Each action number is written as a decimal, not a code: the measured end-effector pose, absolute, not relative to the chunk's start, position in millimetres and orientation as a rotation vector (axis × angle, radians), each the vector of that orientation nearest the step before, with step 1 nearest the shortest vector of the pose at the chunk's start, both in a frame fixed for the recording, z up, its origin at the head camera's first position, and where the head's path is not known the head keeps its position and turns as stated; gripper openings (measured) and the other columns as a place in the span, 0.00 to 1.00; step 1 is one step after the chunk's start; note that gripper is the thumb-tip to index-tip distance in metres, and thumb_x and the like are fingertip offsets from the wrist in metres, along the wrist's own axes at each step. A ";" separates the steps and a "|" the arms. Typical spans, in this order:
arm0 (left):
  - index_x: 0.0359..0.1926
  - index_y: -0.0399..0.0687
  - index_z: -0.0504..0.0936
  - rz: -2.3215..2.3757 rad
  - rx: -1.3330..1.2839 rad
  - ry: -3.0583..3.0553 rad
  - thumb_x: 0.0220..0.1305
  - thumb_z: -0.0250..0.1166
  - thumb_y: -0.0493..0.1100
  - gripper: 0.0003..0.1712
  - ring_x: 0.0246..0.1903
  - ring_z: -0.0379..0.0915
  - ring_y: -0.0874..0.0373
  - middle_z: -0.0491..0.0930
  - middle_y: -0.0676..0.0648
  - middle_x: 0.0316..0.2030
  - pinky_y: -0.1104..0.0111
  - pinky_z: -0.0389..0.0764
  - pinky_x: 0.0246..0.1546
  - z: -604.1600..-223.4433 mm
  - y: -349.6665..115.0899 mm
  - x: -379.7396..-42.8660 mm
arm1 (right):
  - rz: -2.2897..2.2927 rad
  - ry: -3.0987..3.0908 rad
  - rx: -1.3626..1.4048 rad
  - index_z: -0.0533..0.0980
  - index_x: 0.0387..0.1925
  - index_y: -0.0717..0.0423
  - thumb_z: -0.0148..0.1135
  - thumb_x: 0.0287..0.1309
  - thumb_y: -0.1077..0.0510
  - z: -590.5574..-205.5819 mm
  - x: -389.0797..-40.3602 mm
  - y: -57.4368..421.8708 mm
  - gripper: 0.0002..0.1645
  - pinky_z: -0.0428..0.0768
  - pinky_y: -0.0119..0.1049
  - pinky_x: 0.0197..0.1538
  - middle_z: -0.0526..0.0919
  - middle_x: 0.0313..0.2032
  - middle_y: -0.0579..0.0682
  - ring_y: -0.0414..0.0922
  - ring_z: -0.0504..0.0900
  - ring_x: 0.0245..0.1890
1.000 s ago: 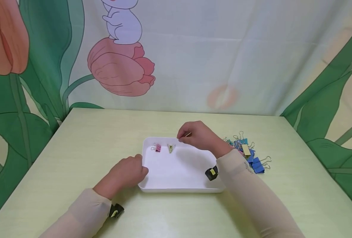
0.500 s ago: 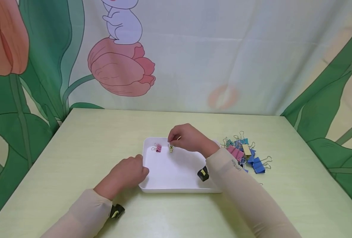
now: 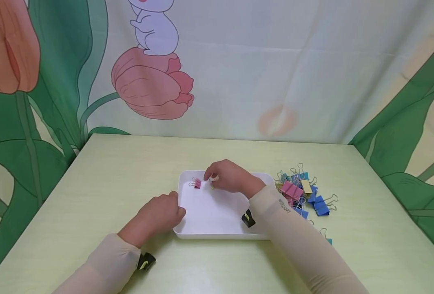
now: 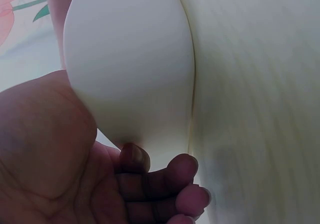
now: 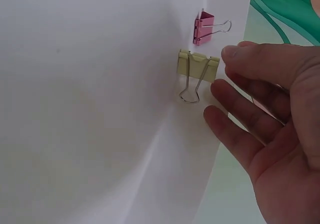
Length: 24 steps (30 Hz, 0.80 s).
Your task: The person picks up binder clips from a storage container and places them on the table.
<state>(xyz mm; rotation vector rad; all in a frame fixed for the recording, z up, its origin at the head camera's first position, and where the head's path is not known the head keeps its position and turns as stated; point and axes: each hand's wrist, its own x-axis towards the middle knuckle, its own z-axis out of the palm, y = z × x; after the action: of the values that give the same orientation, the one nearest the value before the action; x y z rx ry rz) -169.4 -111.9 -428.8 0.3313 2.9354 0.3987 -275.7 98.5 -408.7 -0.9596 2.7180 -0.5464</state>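
Observation:
A shallow white tray [image 3: 213, 218] lies on the table, and my left hand [image 3: 158, 214] grips its left side by the rim. In the left wrist view, the left fingers [image 4: 181, 170] bend against the tray's outer wall. Inside the tray at the back left sits a pink binder clip [image 3: 197, 183]. Beside it is a pale yellow binder clip [image 5: 197, 66], wire handle swung out to one side. My right hand [image 3: 229, 178] is right over the yellow clip, thumb and fingers spread at its edge; in the head view they partly hide it.
Right of the tray lies a loose heap of binder clips: pink [image 3: 291, 190], yellow [image 3: 306, 186] and blue [image 3: 321, 206] among them. A teal clip [image 3: 328, 241] lies apart, nearer the front. A printed curtain [image 3: 220, 81] hangs behind the table.
My right hand has moved left and down, from above the tray's back rim to the yellow clip. The left hand stays at the tray's left side.

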 end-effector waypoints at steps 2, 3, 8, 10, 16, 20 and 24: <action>0.40 0.31 0.71 0.402 0.334 2.937 0.63 0.50 0.45 0.18 0.19 0.65 0.52 0.71 0.44 0.21 0.65 0.65 0.22 -428.4 -111.8 -169.3 | -0.508 2.719 -0.951 0.82 0.47 0.51 0.60 0.58 0.64 -410.3 -275.3 97.6 0.16 0.75 0.38 0.57 0.83 0.48 0.45 0.44 0.79 0.51; 0.40 0.31 0.71 0.403 0.337 2.939 0.62 0.50 0.45 0.18 0.19 0.65 0.52 0.71 0.44 0.21 0.65 0.65 0.22 -428.2 -111.8 -169.2 | -0.488 2.721 -0.948 0.82 0.47 0.51 0.60 0.58 0.65 -411.3 -275.1 97.2 0.16 0.75 0.38 0.57 0.83 0.48 0.45 0.44 0.79 0.50; 0.38 0.32 0.71 0.415 0.342 2.946 0.62 0.50 0.44 0.16 0.18 0.64 0.53 0.70 0.45 0.20 0.65 0.64 0.21 -427.5 -112.0 -168.4 | -0.387 2.742 -0.957 0.83 0.45 0.52 0.59 0.57 0.67 -417.9 -274.4 96.0 0.16 0.74 0.39 0.59 0.83 0.48 0.47 0.44 0.78 0.51; 0.38 0.32 0.71 0.415 0.344 2.951 0.62 0.50 0.44 0.16 0.18 0.64 0.53 0.70 0.45 0.20 0.65 0.64 0.21 -427.6 -111.9 -168.2 | -0.360 2.750 -0.960 0.83 0.44 0.52 0.59 0.58 0.67 -420.2 -273.8 96.1 0.15 0.74 0.39 0.60 0.84 0.48 0.47 0.44 0.78 0.52; 0.38 0.32 0.71 0.415 0.343 2.953 0.62 0.50 0.44 0.16 0.18 0.64 0.53 0.70 0.45 0.20 0.65 0.64 0.21 -428.6 -111.6 -168.3 | -0.287 2.774 -1.029 0.84 0.38 0.51 0.60 0.58 0.66 -423.8 -273.0 97.1 0.11 0.75 0.36 0.55 0.85 0.42 0.45 0.42 0.79 0.44; 0.37 0.32 0.71 0.421 0.348 2.956 0.61 0.50 0.44 0.15 0.18 0.64 0.53 0.70 0.44 0.20 0.65 0.64 0.21 -429.3 -111.9 -168.2 | -0.284 2.766 -1.060 0.84 0.35 0.51 0.60 0.57 0.66 -424.7 -272.2 98.3 0.10 0.75 0.35 0.52 0.85 0.38 0.44 0.41 0.78 0.40; 0.37 0.33 0.71 0.415 0.347 2.959 0.62 0.50 0.44 0.16 0.18 0.64 0.52 0.70 0.44 0.20 0.65 0.64 0.21 -430.3 -111.8 -169.1 | -0.307 2.766 -1.074 0.85 0.35 0.51 0.60 0.56 0.67 -425.3 -271.3 100.0 0.11 0.75 0.35 0.51 0.85 0.37 0.44 0.41 0.78 0.39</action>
<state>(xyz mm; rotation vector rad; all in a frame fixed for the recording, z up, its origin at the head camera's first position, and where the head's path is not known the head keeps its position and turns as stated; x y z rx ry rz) -169.1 -111.8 -430.3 0.3467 2.9589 0.4148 -271.3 100.0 -425.3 -1.0737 2.7655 -0.3070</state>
